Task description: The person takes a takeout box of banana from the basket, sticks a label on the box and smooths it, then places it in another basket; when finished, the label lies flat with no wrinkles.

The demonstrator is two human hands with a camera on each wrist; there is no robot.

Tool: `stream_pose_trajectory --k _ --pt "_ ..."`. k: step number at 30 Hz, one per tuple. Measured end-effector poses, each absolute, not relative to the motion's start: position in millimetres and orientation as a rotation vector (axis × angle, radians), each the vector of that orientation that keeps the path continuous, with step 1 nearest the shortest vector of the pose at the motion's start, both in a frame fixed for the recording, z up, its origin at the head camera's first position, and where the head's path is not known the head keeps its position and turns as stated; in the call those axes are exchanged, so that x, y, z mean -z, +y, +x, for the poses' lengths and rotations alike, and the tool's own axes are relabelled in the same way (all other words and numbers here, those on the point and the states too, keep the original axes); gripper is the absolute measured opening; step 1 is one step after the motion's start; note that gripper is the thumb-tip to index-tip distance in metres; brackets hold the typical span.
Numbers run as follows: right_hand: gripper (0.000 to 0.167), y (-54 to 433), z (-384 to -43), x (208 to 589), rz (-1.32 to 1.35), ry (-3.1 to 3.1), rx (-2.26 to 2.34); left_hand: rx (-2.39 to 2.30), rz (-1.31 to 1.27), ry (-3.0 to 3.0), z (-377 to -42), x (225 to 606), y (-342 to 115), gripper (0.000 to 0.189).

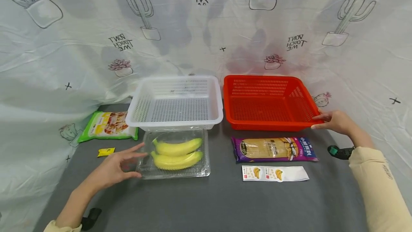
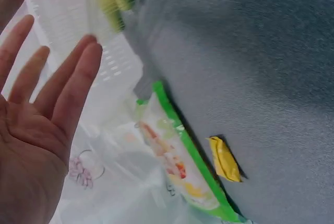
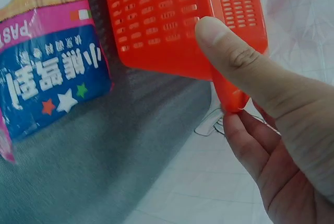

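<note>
My right hand (image 1: 338,122) pinches the front right corner of the red plastic basket (image 1: 264,122). In the right wrist view the thumb (image 3: 229,46) lies on the outer wall and the fingers are under the rim. The left hand (image 1: 117,167), fingers spread and slightly bent, is at the left edge of a clear plastic box (image 1: 199,173); whether the fingertips touch it I cannot tell. Two yellow bananas (image 1: 177,155) lie inside that box. The left wrist view shows the palm side of this hand (image 2: 47,114), holding nothing.
Behind the box stands a white basket (image 1: 173,122). A green-edged food bag (image 1: 111,125) and small yellow packet (image 1: 106,152) lie to the left. Before the red basket are a purple pasta pack (image 1: 273,149) and a strip of banana labels (image 1: 273,173). A patterned sheet (image 1: 193,28) hangs behind.
</note>
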State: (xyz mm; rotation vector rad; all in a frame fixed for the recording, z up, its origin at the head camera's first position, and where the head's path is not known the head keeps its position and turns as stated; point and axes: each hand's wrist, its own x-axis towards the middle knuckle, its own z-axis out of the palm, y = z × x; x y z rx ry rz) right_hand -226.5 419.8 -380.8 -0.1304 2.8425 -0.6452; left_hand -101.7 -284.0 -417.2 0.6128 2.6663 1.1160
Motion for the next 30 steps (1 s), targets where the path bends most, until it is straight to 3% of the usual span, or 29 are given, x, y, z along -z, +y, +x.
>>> stream_pose_trajectory --k 6,11,22,30 --pt "0.072 423 -210 394 -0.065 2.85 0.854 -1.206 0.626 2.894 -96 411 -268 0.035" --pt "0.073 415 -199 405 0.07 2.821 1.087 -1.596 0.443 2.799 -96 406 -241 0.027" --pt "0.067 383 -181 409 0.387 2.806 1.505 -2.057 0.143 2.233 -96 407 -155 0.035" --pt "0.064 372 -170 421 0.68 2.641 1.836 -2.137 0.293 2.028 -93 410 -92 0.032"
